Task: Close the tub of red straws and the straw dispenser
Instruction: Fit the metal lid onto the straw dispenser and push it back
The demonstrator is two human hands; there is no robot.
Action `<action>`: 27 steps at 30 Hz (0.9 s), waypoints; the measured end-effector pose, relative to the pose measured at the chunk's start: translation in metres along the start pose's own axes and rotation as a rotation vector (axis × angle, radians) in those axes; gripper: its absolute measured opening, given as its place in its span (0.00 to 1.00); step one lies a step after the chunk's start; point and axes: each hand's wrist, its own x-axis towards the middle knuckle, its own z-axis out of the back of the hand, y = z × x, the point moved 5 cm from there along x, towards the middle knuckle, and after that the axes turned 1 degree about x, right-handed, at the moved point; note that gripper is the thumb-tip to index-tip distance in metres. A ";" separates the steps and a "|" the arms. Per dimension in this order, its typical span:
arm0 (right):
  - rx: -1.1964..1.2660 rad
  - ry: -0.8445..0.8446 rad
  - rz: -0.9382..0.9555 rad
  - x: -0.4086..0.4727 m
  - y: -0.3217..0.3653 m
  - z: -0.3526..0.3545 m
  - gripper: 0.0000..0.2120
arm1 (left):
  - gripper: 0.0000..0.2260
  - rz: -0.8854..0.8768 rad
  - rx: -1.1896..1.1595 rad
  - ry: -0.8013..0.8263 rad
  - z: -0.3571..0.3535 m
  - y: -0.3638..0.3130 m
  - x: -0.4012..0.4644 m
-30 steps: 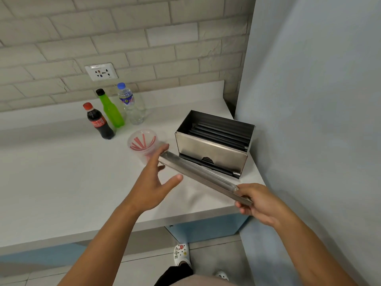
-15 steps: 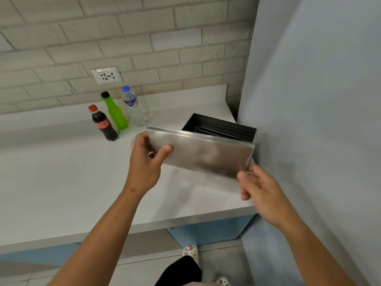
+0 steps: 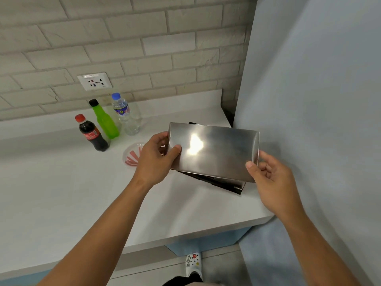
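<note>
A shiny steel dispenser lid (image 3: 214, 150) hangs flat over the steel straw dispenser (image 3: 228, 183), hiding nearly all of it; only a dark front edge and a back corner show. My left hand (image 3: 157, 158) grips the lid's left end, thumb on top. My right hand (image 3: 268, 174) holds its right end, thumb on the front corner. Left of the dispenser stands a clear round tub of red straws (image 3: 132, 154), its top uncovered, partly hidden by my left hand.
Three bottles stand at the back of the white counter (image 3: 61, 193): a cola bottle (image 3: 91, 133), a green bottle (image 3: 105, 120), a clear water bottle (image 3: 125, 116). A blue-grey wall (image 3: 319, 100) rises right beside the dispenser. A wall socket (image 3: 94, 81) sits above the bottles.
The lid went from tilted and edge-on in front of the dispenser to flat, face-up over its open top. My left hand closed on the lid's left end.
</note>
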 end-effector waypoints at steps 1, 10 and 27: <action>-0.015 0.004 0.002 0.006 0.004 -0.001 0.11 | 0.20 -0.017 0.029 0.007 -0.002 -0.001 0.006; -0.238 -0.046 0.036 0.050 0.023 -0.012 0.19 | 0.14 0.030 0.125 0.086 -0.025 0.004 0.067; -0.613 0.086 -0.149 0.089 -0.009 -0.039 0.30 | 0.07 0.097 0.207 0.237 -0.057 0.023 0.119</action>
